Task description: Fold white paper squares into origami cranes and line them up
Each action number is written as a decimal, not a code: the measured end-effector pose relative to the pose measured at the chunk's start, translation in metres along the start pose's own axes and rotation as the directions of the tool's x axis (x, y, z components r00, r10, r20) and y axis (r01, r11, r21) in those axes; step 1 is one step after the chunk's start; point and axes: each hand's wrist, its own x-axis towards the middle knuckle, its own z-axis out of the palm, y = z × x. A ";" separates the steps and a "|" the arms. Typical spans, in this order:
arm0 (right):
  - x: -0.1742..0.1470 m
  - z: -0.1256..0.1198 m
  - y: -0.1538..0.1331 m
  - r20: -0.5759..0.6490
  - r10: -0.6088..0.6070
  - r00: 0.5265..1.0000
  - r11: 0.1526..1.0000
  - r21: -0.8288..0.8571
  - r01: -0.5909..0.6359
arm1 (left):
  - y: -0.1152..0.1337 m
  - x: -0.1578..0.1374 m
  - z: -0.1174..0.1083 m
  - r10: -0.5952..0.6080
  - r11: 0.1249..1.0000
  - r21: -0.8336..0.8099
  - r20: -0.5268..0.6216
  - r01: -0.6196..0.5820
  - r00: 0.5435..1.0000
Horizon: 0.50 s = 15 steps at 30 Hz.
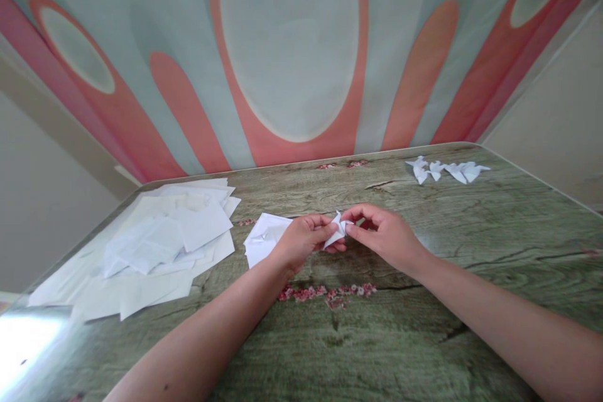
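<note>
A small white paper crane (337,230) is held between my two hands, just above the middle of the table. My left hand (308,235) pinches its body from the left, thumb on top and fingers beneath. The fingertips of my right hand (380,232) are closed on a pointed tip at its right side. Part of the paper is hidden by my fingers. Close to my left hand, white paper sheets (264,232) lie on the table, partly covered by my wrist.
A large spread pile of white paper (160,245) covers the table's left side. Several folded paper cranes (436,169) stand in a row at the back right. The wood-patterned table (509,220) meets a patterned wall covering (292,147) at the back.
</note>
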 end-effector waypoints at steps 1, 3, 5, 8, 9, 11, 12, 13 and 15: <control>0.000 0.000 0.000 -0.007 -0.005 1.000 1.000 -0.020 0.005 | 0.000 0.000 0.001 0.002 1.000 0.007 0.004 -0.002 1.000; 0.000 0.001 0.001 -0.026 -0.043 0.999 0.997 -0.068 0.041 | -0.001 0.000 0.002 0.009 1.000 0.030 0.011 -0.010 1.000; 0.000 0.002 0.004 -0.042 -0.121 0.992 0.985 -0.126 0.115 | -0.002 -0.001 0.003 0.017 0.999 0.050 0.009 -0.018 1.000; 0.001 0.002 0.009 -0.035 -0.279 0.960 0.943 -0.199 0.267 | -0.003 -0.002 0.005 0.020 0.998 0.061 -0.008 -0.019 1.000; 0.002 0.002 0.011 -0.029 -0.328 0.944 0.925 -0.213 0.315 | -0.003 -0.002 0.005 0.018 0.998 0.067 -0.016 -0.017 1.000; 0.002 0.001 0.013 -0.027 -0.405 0.914 0.892 -0.232 0.389 | -0.003 -0.002 0.004 0.019 0.996 0.091 -0.031 -0.016 0.999; 0.002 0.001 0.014 -0.030 -0.434 0.900 0.877 -0.242 0.415 | -0.003 -0.002 0.003 0.021 0.994 0.104 -0.030 -0.018 0.999; 0.002 0.001 0.015 -0.035 -0.457 0.889 0.864 -0.254 0.434 | -0.003 -0.001 0.003 0.025 0.993 0.114 -0.024 -0.022 0.999; 0.001 0.001 0.015 -0.042 -0.486 0.873 0.846 -0.274 0.458 | -0.003 -0.001 0.002 0.033 0.992 0.123 -0.005 -0.032 0.999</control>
